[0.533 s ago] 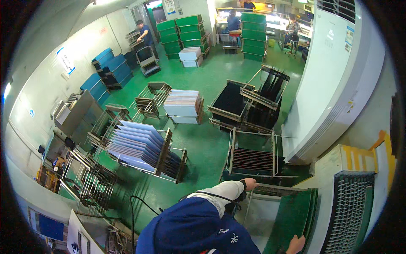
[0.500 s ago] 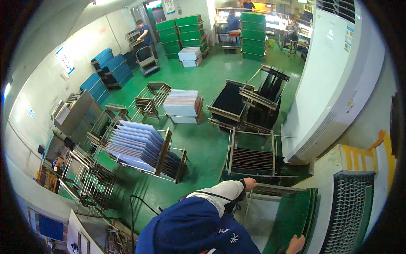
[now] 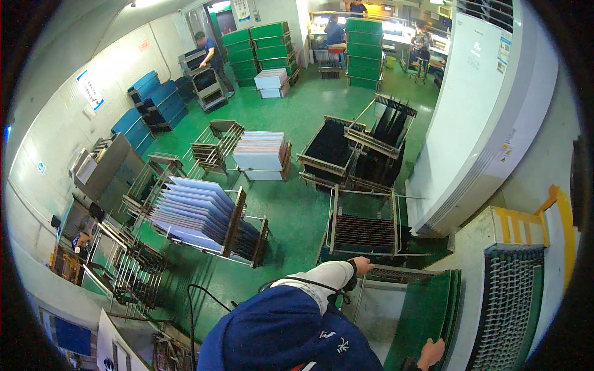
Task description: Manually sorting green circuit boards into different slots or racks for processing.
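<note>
Head view: at the lower right, just beside the body, thin green panels are seen layered within a metal-framed rack, their broad faces dark and smooth, their close-set edges shown as narrow stripes along the right. A pale flat surface is exposed between the panels and the rack's left side. The panels' long axis is directed from the rack's far end toward the lower edge, slanted slightly leftward as it nears. By the left hand, the rack's far left corner is touched, with the fingers bent and close together; whether the rail is gripped cannot be told. The right hand is placed at the near part of the panels, its fingers partly curled; whether a panel is pinched cannot be told. Farther right, rows of small metallic links are framed in black; leftward, pale bluish sheets are stood on the glossy green floor
</note>
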`<action>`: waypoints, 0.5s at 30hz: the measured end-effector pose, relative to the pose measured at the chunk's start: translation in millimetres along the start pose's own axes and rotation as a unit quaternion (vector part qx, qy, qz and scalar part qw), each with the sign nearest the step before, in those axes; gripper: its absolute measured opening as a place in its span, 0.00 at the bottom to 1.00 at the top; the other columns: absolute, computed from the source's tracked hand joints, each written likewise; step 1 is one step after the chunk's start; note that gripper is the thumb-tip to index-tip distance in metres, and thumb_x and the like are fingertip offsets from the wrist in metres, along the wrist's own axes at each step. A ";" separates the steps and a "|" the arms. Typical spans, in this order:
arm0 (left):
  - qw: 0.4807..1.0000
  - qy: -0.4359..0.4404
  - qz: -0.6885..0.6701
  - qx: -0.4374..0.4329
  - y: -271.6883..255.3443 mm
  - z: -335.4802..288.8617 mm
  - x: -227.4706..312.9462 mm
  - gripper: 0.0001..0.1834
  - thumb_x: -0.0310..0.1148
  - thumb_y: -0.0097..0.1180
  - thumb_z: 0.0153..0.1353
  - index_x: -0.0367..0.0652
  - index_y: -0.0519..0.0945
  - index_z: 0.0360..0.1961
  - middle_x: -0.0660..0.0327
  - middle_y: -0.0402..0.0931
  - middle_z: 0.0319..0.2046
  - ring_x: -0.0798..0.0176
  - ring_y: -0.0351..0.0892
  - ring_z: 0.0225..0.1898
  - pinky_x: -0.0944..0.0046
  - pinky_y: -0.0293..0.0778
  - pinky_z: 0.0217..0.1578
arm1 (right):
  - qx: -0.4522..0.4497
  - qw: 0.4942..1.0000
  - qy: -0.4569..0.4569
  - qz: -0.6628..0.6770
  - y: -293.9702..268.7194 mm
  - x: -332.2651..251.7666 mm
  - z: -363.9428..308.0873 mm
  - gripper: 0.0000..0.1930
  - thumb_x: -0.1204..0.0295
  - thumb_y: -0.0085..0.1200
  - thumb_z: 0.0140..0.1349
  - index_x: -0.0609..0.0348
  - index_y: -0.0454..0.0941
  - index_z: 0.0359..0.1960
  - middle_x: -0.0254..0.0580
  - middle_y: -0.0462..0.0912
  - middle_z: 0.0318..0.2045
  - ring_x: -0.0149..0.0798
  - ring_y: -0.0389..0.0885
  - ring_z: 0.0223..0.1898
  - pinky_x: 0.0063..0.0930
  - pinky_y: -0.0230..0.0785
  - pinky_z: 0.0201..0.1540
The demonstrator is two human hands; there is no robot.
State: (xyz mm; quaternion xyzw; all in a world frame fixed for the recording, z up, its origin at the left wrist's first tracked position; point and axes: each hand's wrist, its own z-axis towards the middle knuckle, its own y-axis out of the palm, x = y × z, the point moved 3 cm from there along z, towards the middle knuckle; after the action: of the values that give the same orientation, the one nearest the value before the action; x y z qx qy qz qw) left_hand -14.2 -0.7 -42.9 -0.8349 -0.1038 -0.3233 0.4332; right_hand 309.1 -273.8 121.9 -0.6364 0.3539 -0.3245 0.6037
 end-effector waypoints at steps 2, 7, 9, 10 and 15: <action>0.997 -0.021 0.017 -0.066 -1.6 0.2 7.0 0.28 0.50 0.33 0.63 0.35 0.70 0.47 0.48 0.70 0.46 0.48 0.68 0.50 0.54 0.64 0.50 | -0.011 1.000 -0.022 0.015 0.1 3.3 -3.7 0.20 0.68 0.56 0.51 0.62 0.72 0.46 0.48 0.74 0.43 0.47 0.72 0.45 0.40 0.66 0.45; 0.998 0.009 0.047 -0.036 2.4 3.8 -5.9 0.27 0.49 0.33 0.63 0.34 0.72 0.44 0.45 0.73 0.41 0.45 0.70 0.46 0.52 0.66 0.46 | -0.059 0.997 -0.046 0.030 -32.5 -20.2 -25.5 0.22 0.67 0.56 0.51 0.64 0.71 0.47 0.48 0.74 0.44 0.47 0.72 0.46 0.39 0.66 0.46; 0.994 0.046 0.083 -0.050 6.9 7.9 -9.4 0.26 0.47 0.33 0.64 0.35 0.71 0.45 0.45 0.71 0.44 0.45 0.70 0.46 0.52 0.67 0.46 | -0.018 0.999 -0.043 0.022 -23.7 -17.8 -25.3 0.22 0.67 0.56 0.51 0.64 0.71 0.47 0.48 0.75 0.44 0.47 0.73 0.46 0.38 0.66 0.46; 0.995 0.030 0.068 -0.065 6.7 7.4 -2.2 0.26 0.47 0.32 0.64 0.34 0.71 0.46 0.46 0.70 0.46 0.46 0.69 0.48 0.53 0.65 0.48 | -0.009 0.999 -0.036 0.016 -15.5 -11.5 -22.9 0.21 0.67 0.56 0.51 0.64 0.71 0.47 0.48 0.75 0.44 0.47 0.73 0.46 0.38 0.66 0.46; 0.993 0.036 0.079 -0.081 11.4 13.3 -11.3 0.28 0.48 0.32 0.64 0.33 0.69 0.48 0.47 0.69 0.48 0.49 0.67 0.51 0.54 0.64 0.50 | -0.097 0.994 -0.033 0.029 -36.1 -24.2 -29.6 0.21 0.67 0.56 0.53 0.63 0.71 0.48 0.47 0.75 0.44 0.46 0.73 0.46 0.38 0.66 0.47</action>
State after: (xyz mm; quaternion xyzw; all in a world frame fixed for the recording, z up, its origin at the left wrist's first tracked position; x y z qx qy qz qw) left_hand -11.7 4.1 -63.0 -0.8606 0.0048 -0.3253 0.3919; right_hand 273.3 -268.6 160.1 -0.6920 0.3820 -0.2492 0.5596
